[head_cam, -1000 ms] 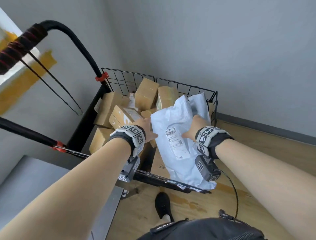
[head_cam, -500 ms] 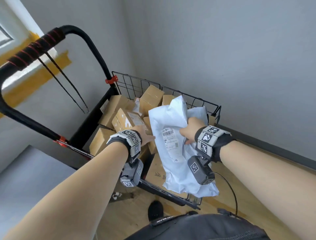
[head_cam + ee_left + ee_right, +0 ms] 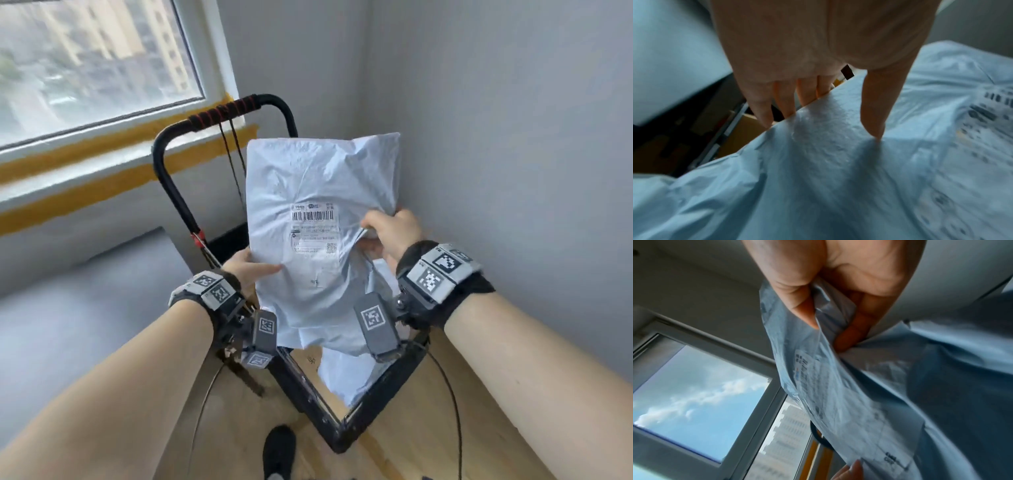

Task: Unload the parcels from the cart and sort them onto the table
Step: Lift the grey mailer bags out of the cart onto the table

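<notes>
Parcel label [image 3: 313, 229] print (barcode) unreadable

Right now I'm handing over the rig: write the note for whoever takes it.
Left hand: pinches the left edge of the white mailer bag, thumb in front, fingers behind.
Right hand: grips its bunched right edge.
Mailer is lifted above the cart, label facing you.
Done: this parcel is out of the cart.
Left: set it on the table, then unload the rest; another white bag shows in the cart.
</notes>
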`<state>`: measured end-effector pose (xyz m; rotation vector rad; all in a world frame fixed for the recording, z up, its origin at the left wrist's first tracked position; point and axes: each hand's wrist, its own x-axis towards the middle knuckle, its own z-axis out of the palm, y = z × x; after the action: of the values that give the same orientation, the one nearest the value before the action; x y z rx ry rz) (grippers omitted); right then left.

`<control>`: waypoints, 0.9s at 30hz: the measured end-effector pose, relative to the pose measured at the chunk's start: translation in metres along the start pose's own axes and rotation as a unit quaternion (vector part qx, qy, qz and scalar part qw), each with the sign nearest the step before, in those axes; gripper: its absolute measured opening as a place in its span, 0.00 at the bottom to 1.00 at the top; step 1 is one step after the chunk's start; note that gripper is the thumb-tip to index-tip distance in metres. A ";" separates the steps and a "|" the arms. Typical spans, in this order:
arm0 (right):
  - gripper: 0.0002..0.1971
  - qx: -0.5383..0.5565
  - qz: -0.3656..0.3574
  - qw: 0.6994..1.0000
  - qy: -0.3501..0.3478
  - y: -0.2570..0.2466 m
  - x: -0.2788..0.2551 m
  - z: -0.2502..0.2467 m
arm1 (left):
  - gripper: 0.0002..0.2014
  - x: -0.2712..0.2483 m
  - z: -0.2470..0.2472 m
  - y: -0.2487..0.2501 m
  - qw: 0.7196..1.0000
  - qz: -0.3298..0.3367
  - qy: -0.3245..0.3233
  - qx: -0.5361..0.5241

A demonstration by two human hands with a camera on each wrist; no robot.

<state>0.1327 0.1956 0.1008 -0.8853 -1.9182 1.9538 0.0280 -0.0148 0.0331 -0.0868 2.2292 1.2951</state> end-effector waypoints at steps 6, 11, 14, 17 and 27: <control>0.08 -0.002 -0.014 0.995 -0.098 0.007 -0.025 0.075 | 0.05 -0.082 -0.079 -0.046 0.980 0.004 0.193 0.041; 0.05 -0.047 -0.029 0.982 -0.179 0.017 -0.062 0.159 | 0.04 -0.147 -0.150 -0.101 0.951 -0.010 0.304 0.056; 0.03 -0.076 -0.032 0.971 -0.223 0.022 -0.097 0.212 | 0.06 -0.186 -0.192 -0.140 0.932 -0.036 0.356 0.048; 0.03 -0.105 -0.044 0.957 -0.269 0.024 -0.148 0.269 | 0.05 -0.224 -0.237 -0.186 0.910 -0.060 0.410 0.021; 0.12 -0.179 -0.083 0.927 -0.320 0.058 -0.335 0.454 | 0.09 -0.347 -0.397 -0.303 0.851 -0.149 0.500 0.061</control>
<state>0.1413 -0.3715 0.0964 -0.1185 -2.6662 1.9719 0.2478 -0.5753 0.1177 -1.2646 2.9329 1.0198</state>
